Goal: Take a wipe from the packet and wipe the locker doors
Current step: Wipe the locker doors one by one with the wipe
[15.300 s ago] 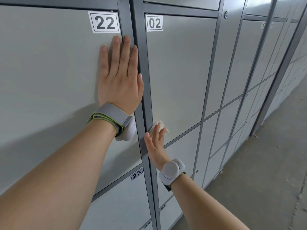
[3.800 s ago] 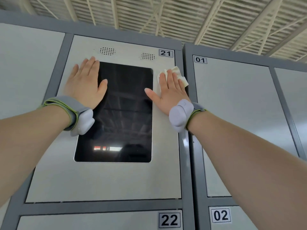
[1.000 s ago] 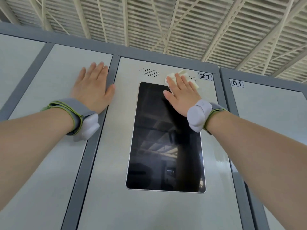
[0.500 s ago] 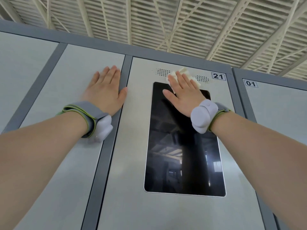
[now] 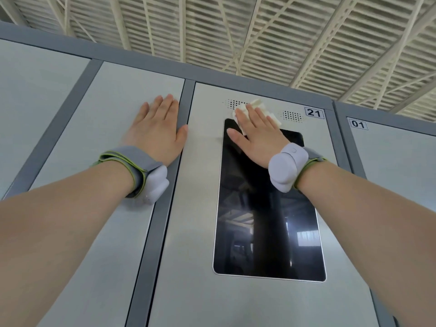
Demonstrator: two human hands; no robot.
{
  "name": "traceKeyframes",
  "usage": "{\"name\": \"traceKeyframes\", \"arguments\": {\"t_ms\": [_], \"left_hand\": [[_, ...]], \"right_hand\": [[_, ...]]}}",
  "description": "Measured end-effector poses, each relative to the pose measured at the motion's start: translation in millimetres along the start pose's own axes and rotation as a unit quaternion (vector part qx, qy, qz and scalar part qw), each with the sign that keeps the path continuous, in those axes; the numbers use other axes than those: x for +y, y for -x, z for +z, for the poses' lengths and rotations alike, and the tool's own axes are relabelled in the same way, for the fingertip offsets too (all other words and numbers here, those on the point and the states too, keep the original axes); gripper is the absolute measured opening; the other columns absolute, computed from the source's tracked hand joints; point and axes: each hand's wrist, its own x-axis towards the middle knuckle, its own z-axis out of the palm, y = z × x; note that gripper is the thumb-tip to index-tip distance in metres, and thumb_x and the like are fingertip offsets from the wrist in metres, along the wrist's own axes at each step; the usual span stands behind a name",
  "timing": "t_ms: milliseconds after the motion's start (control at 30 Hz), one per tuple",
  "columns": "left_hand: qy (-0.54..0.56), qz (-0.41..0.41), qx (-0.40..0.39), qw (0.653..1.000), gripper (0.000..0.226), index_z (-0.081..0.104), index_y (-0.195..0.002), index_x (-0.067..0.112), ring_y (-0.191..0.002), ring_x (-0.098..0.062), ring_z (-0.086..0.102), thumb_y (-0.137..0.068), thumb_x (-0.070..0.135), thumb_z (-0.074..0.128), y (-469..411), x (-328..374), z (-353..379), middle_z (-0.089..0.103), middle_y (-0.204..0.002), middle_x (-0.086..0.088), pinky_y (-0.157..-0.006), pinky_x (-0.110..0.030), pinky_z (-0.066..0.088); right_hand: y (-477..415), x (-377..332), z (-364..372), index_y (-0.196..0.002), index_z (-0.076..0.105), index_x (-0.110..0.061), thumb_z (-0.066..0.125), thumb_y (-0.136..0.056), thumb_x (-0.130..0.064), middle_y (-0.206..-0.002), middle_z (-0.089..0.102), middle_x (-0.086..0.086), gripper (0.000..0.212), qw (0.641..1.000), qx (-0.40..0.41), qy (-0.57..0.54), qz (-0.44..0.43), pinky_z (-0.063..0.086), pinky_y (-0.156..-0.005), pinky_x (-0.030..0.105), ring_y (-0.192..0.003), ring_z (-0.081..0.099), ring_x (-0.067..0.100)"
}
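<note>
The wiping step is in hand. The right hand (image 5: 257, 135) lies flat, fingers straight and together, pressing the crumpled white wipe (image 5: 259, 106) against the top of the locker door marked 21 (image 5: 188, 232). The wipe sits under the fingertips, straddling the upper edge of the dark screen (image 5: 271, 220) and the bare metal between two small speaker grilles (image 5: 292, 116). Nothing is gripped; the fingers merely pin the wipe. The left hand (image 5: 158, 133) is likewise spread flat and holds nothing, resting on the neighbouring door (image 5: 106, 128) with its thumb over the grey frame strip (image 5: 165, 208), apparently as a brace. The packet is not in view.

The next move probably calls for sliding the wipe down or across the glass with even pressure and flat fingers, so it neither bunches nor slips free. Which doors are already done I cannot tell.

The doors are smooth, pale brushed metal set in darker grey frames; door 01 (image 5: 396, 173) stands to the right. The glossy screen mirrors the roof (image 5: 236, 31) overhead, which is pale slats on white trusses. Both wrists carry grey bands.
</note>
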Motion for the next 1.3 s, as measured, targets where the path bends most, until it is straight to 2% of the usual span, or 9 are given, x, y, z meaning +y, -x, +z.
{"name": "traceKeyframes", "arguments": {"t_ms": [200,400,533,767,1000,1200,1300], "left_hand": [[0.01,-0.001,0.004,1.0,0.059,0.011,-0.15,0.005,-0.146,-0.021,0.003,-0.101,0.033,0.027,0,0,1,0.007,-0.159,-0.007,-0.116,-0.035,-0.002],[0.022,0.002,0.009,1.0,0.057,0.013,-0.149,0.004,-0.146,-0.023,0.004,-0.101,0.031,0.027,1,0,0,0.009,-0.159,-0.008,-0.116,-0.036,0.0],[0.027,0.003,0.009,1.0,0.057,0.013,-0.149,0.004,-0.146,-0.022,0.004,-0.101,0.031,0.026,2,1,-1,0.008,-0.159,-0.008,-0.116,-0.035,-0.001],[0.034,0.003,0.011,0.999,0.057,0.012,-0.149,0.005,-0.146,-0.021,0.003,-0.101,0.031,0.026,1,-1,0,0.009,-0.159,-0.007,-0.115,-0.034,-0.001],[0.056,0.009,0.007,0.998,0.056,0.012,-0.149,0.004,-0.146,-0.022,0.004,-0.101,0.029,0.026,1,-3,-2,0.009,-0.158,-0.009,-0.116,-0.035,-0.001],[0.092,0.005,0.008,0.996,0.054,0.013,-0.149,0.003,-0.146,-0.022,0.006,-0.101,0.024,0.026,0,-5,-5,0.012,-0.158,-0.01,-0.116,-0.033,-0.001],[0.145,0.004,0.015,0.989,0.052,0.015,-0.148,-0.001,-0.145,-0.021,0.009,-0.101,0.018,0.029,-1,-9,-9,0.014,-0.157,-0.013,-0.115,-0.03,0.0]], "right_hand": [[-32,-3,-2,-0.149,0.014,-0.02,0.02,-0.098,-0.053,-0.157,0.008,0.005,0.061,0.995,0.06,0.038,0.068,0.003,-0.114,0.035,-0.144,0.005,0.022],[-10,-15,2,-0.151,0.006,-0.025,0.021,-0.098,-0.053,-0.159,-0.005,0.003,0.062,0.999,0.023,-0.011,0.03,-0.006,-0.116,0.034,-0.146,-0.007,0.02],[-3,-19,0,-0.151,0.002,-0.024,0.02,-0.097,-0.054,-0.159,-0.009,0.002,0.064,1.0,-0.004,-0.004,0.004,-0.007,-0.116,0.033,-0.146,-0.01,0.018],[-44,-33,-2,-0.151,0.005,-0.019,0.019,-0.098,-0.053,-0.159,-0.003,0.002,0.064,0.997,0.03,0.009,0.071,-0.004,-0.116,0.034,-0.146,-0.005,0.018],[-17,-42,1,-0.151,-0.001,-0.018,0.018,-0.097,-0.055,-0.159,-0.01,0.0,0.068,1.0,-0.01,-0.006,0.004,-0.007,-0.116,0.031,-0.146,-0.01,0.016],[-56,-53,-11,-0.151,0.003,-0.022,0.017,-0.1,-0.048,-0.159,-0.006,0.0,0.059,0.998,-0.013,0.004,0.056,-0.005,-0.116,0.032,-0.146,-0.006,0.015],[-61,-58,-11,-0.151,0.004,-0.022,0.016,-0.1,-0.047,-0.159,-0.005,0.001,0.058,0.998,-0.016,-0.005,0.059,-0.004,-0.117,0.034,-0.146,-0.005,0.017]]}}
